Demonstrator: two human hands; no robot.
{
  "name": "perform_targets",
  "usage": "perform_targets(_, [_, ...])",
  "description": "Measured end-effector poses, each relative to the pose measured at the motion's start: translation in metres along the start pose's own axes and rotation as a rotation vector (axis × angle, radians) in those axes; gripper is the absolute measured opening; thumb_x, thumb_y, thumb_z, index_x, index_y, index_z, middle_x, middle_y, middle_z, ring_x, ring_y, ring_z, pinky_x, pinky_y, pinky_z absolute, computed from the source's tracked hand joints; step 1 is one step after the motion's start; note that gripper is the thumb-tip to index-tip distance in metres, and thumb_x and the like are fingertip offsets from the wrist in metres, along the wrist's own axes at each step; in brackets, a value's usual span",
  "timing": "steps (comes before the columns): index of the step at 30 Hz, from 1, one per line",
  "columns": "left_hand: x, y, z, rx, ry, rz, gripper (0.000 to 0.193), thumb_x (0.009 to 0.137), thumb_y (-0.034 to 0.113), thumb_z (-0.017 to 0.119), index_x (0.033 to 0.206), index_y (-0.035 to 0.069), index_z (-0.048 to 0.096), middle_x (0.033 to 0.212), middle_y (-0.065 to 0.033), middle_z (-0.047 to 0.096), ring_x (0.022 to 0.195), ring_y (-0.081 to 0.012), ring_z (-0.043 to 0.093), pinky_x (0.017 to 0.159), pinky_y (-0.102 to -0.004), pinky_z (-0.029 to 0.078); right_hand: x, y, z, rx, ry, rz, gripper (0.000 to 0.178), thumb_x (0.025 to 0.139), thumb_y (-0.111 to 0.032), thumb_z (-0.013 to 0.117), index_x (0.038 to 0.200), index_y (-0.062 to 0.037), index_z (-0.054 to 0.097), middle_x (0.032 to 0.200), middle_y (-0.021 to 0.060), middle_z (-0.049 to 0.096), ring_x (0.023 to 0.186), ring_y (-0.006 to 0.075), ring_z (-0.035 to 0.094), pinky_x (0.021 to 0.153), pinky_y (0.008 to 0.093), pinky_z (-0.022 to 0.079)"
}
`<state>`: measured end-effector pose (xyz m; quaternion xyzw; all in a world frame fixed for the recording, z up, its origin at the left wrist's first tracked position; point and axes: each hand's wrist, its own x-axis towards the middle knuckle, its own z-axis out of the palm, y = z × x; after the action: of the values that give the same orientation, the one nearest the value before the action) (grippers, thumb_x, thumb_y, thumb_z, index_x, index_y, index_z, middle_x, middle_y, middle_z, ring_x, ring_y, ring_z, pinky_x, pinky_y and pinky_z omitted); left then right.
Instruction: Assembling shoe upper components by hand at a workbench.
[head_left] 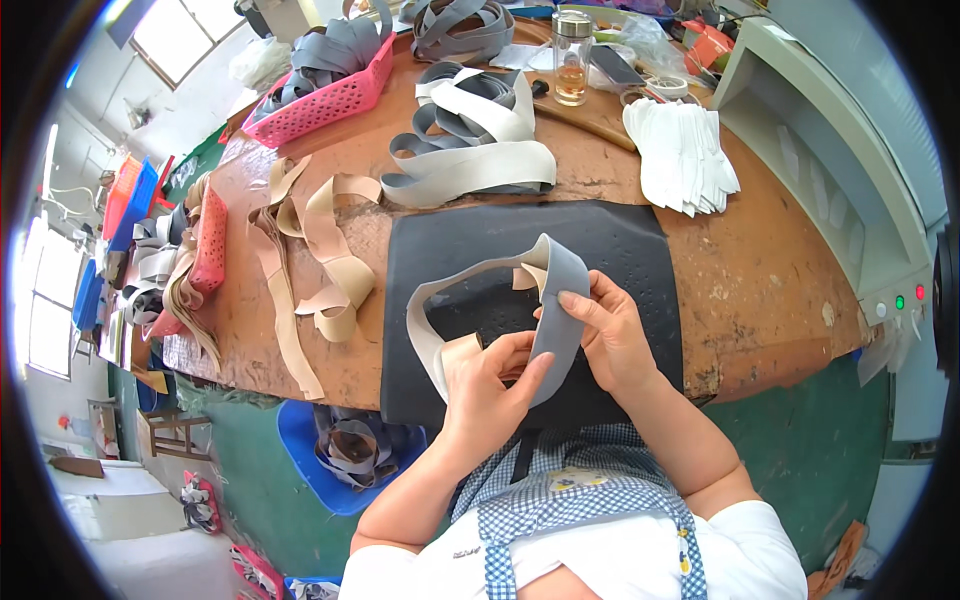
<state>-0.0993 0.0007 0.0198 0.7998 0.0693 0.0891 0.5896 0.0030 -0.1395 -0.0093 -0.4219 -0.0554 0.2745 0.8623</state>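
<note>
Here, above the near edge of the desk (760, 290), a looped grey strip (563, 342), our right hand (615, 335) pinching its right side, our left hand (488, 392) curled at its near side, grip unclear.

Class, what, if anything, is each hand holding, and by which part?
The right hand pinches a looped grey strip by its right side. The left hand is at the strip's lower part; its exact hold is unclear.

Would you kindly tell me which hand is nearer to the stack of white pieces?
Right. In the picture, the right hand is below and slightly left of the white stack; the left hand is lower and farther left.
</note>
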Motion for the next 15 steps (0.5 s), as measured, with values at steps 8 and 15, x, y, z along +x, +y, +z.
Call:
perform_targets(8, [0.013, 0.004, 0.008, -0.011, 0.099, -0.124, 0.021, 0.094, 0.014, 0.07, 0.099, -0.006, 0.071, 0.065, 0.0002, 0.067, 0.062, 0.0003, 0.053, 0.054, -0.0187, 0.041, -0.002, 0.005, 0.001, -0.02, 0.03, -0.034, 0.019, 0.092, -0.007, 0.068, 0.107, -0.0048, 0.057, 0.095, 0.0091, 0.07, 0.086, 0.0199, 0.071, 0.083, 0.0331, 0.058])
perform_targets(15, [0.018, -0.003, 0.007, 0.062, 0.124, -0.106, 0.019, 0.094, 0.014, 0.07, 0.095, -0.005, 0.071, 0.066, -0.0009, 0.068, 0.061, -0.0005, 0.054, 0.054, -0.0196, 0.043, -0.005, 0.018, -0.002, -0.088, 0.064, -0.109, 0.013, 0.091, -0.003, 0.069, 0.099, -0.0066, 0.059, 0.094, 0.0057, 0.07, 0.087, 0.0109, 0.066, 0.081, 0.0299, 0.055])
